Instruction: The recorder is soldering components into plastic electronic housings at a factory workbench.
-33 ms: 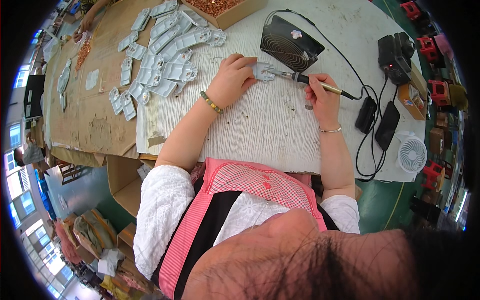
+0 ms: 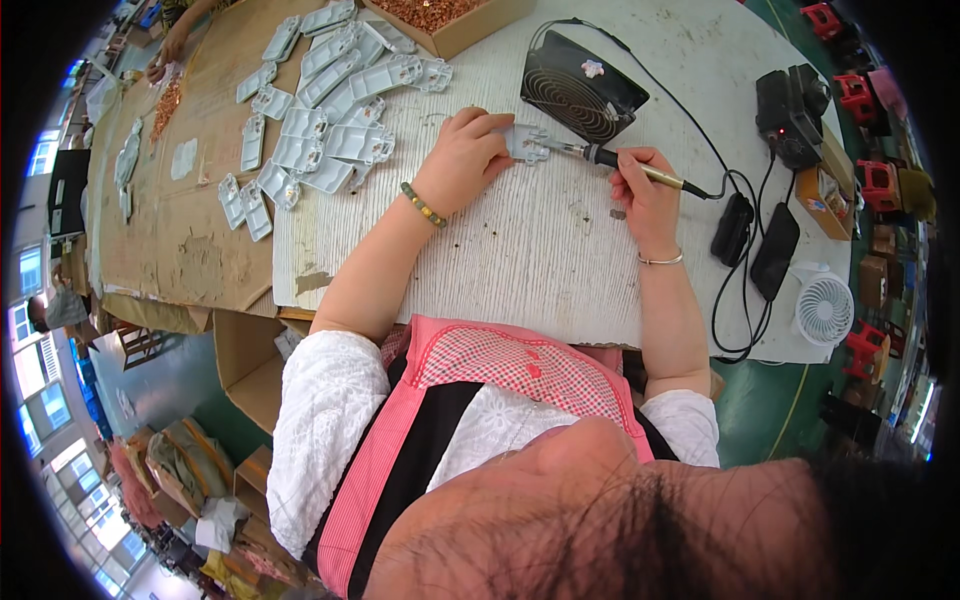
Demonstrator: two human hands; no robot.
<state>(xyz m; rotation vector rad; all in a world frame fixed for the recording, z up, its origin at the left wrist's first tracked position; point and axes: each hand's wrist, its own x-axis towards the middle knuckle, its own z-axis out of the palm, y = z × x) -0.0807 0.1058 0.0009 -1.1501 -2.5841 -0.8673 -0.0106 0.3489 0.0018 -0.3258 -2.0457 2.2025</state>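
Observation:
My left hand [image 2: 464,160] is closed on the left end of a pale grey plastic housing [image 2: 527,143], which lies on the white tabletop. In my right hand [image 2: 645,195] is a soldering iron [image 2: 640,168], gripped like a pen. Its tip points left and meets the right end of the housing; the exact contact is too small to make out. Just behind the iron stands a black fan [image 2: 583,85] with a round wire grille. To the left lies a loose pile of similar grey housings [image 2: 300,140], some with small copper-coloured parts in them.
A cardboard box [image 2: 455,35] of copper-coloured small parts sits at the back. On the right are a black soldering station [image 2: 790,115], black power adapters [image 2: 774,250], looping cables and a small white fan [image 2: 823,308]. Another person's hand [image 2: 174,45] is at the far left.

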